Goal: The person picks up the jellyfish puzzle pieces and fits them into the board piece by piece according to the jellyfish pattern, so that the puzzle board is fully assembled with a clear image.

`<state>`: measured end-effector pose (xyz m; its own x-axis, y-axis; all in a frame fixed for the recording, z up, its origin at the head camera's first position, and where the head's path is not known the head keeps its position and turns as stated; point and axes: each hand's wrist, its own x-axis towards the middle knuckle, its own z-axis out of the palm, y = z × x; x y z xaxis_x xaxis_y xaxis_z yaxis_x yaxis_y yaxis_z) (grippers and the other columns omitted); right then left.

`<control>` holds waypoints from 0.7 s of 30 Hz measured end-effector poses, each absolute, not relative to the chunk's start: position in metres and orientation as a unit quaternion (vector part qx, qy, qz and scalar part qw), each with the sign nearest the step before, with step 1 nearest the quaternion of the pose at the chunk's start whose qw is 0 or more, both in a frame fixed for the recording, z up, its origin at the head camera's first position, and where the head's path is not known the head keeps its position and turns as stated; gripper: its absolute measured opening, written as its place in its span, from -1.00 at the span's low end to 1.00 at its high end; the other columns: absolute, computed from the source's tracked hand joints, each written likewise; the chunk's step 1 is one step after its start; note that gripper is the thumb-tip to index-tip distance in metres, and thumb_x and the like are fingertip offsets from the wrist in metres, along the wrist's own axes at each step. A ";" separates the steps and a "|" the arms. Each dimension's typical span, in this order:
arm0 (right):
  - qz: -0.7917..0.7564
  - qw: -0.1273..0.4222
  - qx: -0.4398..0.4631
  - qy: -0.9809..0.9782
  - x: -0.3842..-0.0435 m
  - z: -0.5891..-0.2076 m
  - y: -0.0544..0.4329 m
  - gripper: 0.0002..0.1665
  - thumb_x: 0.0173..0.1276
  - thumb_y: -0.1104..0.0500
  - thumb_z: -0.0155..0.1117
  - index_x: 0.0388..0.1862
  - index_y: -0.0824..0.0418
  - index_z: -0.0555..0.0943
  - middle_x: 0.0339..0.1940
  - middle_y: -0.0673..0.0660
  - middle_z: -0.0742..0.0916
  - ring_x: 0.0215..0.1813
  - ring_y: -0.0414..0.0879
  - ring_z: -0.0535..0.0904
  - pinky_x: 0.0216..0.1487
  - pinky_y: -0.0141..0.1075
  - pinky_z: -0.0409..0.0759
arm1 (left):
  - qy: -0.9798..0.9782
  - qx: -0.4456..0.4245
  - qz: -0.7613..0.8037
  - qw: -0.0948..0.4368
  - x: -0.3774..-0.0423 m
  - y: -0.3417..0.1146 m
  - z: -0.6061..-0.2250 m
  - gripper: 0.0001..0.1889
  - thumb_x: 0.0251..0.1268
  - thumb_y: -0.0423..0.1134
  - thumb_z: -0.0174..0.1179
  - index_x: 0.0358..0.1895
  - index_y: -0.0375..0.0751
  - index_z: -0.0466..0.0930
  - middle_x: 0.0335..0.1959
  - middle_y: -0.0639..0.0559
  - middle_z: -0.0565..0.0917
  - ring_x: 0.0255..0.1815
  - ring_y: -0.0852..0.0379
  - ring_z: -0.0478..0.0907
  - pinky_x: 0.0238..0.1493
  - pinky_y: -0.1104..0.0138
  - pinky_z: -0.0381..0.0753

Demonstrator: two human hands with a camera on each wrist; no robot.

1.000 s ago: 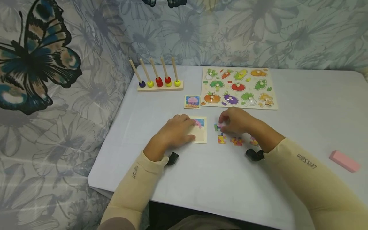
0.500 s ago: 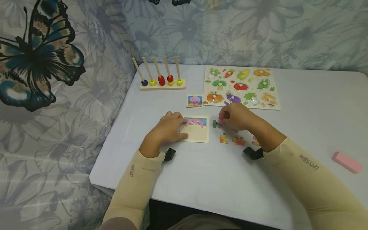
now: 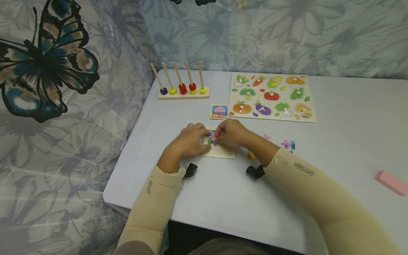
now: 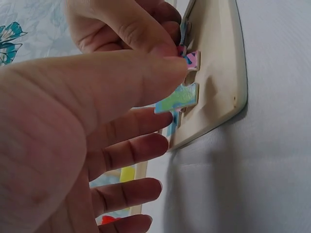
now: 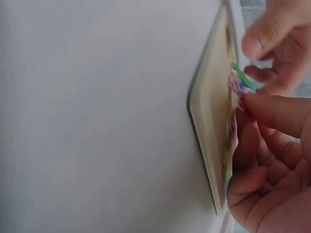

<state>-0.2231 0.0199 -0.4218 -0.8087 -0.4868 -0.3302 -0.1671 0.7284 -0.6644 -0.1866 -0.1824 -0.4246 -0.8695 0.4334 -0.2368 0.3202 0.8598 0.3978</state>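
A small wooden puzzle tray (image 3: pixel 223 153) lies on the white table, with a pink and blue picture strip along its top, partly hidden by the hands. My right hand (image 3: pixel 232 132) is over the tray and pinches a green and pink jigsaw piece (image 5: pixel 241 82) between thumb and finger. The same piece shows low over the tray floor in the left wrist view. My left hand (image 3: pixel 189 141) rests at the tray's left edge, its thumb and fingers extended and spread. Loose jigsaw pieces (image 3: pixel 288 144) lie right of the tray, some covered by my right forearm.
Behind the tray sits a small square picture card (image 3: pixel 219 111). A vegetable peg puzzle board (image 3: pixel 272 95) lies at the back, and a wooden bead-peg counter (image 3: pixel 183 97) stands to its left. Far right is a pink block (image 3: pixel 392 182). A patterned cloth rises behind the table.
My right hand picked up the green and pink jigsaw piece from beside the tray and moved left with it over the tray. My left hand slid slightly toward the tray's left edge.
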 end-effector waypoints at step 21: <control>-0.266 0.210 -0.190 0.921 -0.225 -0.424 0.007 -0.90 0.34 0.15 0.42 -0.38 0.13 0.76 -0.42 0.02 0.75 -0.26 -0.06 0.58 -0.23 -0.27 0.51 | 0.952 0.174 0.220 0.126 -0.203 -0.180 -0.438 -0.81 0.41 -0.20 0.30 0.02 -0.06 0.71 0.10 0.07 0.63 0.28 0.02 0.46 0.41 0.13 0.38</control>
